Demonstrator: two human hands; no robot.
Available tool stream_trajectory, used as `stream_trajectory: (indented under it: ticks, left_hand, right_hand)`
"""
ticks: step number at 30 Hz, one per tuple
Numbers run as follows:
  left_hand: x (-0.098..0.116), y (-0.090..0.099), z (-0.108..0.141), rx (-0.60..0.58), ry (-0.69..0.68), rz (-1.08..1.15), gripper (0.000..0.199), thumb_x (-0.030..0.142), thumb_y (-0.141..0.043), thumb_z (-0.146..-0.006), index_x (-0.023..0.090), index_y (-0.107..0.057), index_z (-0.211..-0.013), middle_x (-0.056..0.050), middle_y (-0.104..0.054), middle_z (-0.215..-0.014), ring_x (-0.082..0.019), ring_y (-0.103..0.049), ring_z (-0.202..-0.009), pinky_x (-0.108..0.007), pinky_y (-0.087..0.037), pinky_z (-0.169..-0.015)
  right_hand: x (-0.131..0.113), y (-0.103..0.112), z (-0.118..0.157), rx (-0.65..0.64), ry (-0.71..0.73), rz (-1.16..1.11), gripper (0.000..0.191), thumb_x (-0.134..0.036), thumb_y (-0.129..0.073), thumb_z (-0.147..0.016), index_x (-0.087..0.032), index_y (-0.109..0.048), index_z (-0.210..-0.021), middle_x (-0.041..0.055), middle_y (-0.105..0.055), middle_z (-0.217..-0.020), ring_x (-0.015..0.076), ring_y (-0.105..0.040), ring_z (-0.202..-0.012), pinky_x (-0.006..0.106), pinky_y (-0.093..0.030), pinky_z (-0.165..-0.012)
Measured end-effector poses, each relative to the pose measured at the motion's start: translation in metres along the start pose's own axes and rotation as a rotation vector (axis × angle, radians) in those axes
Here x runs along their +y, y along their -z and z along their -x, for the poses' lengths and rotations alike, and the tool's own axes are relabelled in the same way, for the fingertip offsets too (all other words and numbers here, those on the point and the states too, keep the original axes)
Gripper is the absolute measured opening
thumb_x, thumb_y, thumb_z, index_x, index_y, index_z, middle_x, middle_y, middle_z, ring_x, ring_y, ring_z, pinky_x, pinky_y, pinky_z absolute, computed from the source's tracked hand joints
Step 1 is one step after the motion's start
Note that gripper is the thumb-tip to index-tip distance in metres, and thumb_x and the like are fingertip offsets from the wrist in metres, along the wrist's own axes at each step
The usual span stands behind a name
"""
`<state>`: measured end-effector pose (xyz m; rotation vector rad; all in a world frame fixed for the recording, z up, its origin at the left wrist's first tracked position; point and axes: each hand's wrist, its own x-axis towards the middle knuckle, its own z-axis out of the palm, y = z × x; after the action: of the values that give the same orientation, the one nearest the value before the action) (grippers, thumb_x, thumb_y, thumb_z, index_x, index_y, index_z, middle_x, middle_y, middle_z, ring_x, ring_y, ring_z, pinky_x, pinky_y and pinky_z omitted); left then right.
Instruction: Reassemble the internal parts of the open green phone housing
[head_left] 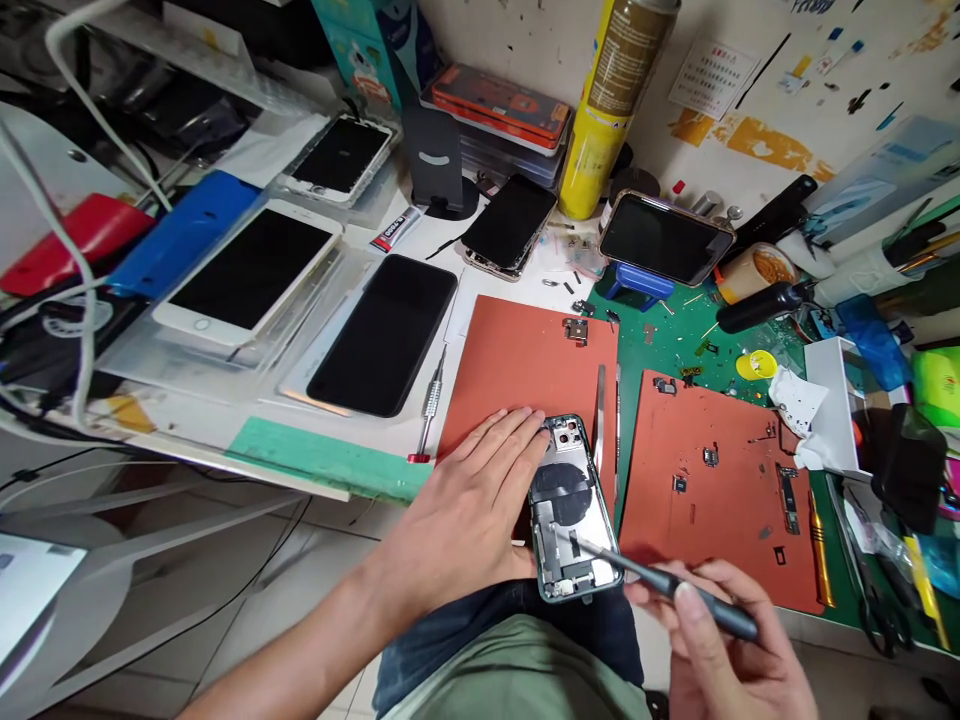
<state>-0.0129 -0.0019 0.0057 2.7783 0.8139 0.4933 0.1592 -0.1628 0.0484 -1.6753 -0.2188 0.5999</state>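
An opened phone housing (pixel 581 490) lies near the front edge of a red-brown mat (pixel 525 350), its inside facing up with a dark round coil. My left hand (pixel 480 490) presses against its left side, fingers together and reaching to its upper left corner, thumb at the lower left. In my right hand (pixel 720 630) is a black-handled tool (pixel 712 603), held between thumb and fingers. The tool's thin metal tip points left over the lower middle of the housing. Whether the tip touches the housing I cannot tell.
A second red-brown mat (pixel 724 500) with small parts lies right. Tweezers (pixel 600 415) lie beside the housing. Left are a screwdriver (pixel 431 400), a black phone (pixel 386 335) and a white phone (pixel 247 270). A yellow can (pixel 600 150) stands behind.
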Motion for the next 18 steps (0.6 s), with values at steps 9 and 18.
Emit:
stream_trajectory:
  ticks: [9, 18]
  left_hand:
    - [-0.003, 0.002, -0.002, -0.019, 0.06, 0.116, 0.087, 0.048, -0.082, -0.088, 0.005, -0.05, -0.157, -0.025, -0.056, -0.164, -0.041, -0.051, -0.156, -0.061, -0.05, -0.127]
    - [-0.004, 0.001, -0.003, 0.018, 0.077, 0.2, 0.08, 0.042, -0.078, -0.091, 0.009, -0.049, -0.158, -0.023, -0.057, -0.162, -0.041, -0.05, -0.156, -0.06, -0.048, -0.128]
  right_hand:
    - [-0.033, -0.01, -0.093, -0.806, 1.486, 0.61, 0.022, -0.003, -0.07, -0.095, -0.016, -0.074, -0.112, 0.013, -0.085, -0.11, 0.0247, -0.085, -0.099, 0.032, -0.073, -0.079]
    - [-0.052, -0.034, -0.12, -1.123, 1.941, 0.668, 0.021, -0.019, -0.058, -0.099, -0.015, -0.079, -0.104, 0.0139, -0.085, -0.106, 0.0293, -0.081, -0.11, 0.037, -0.073, -0.083]
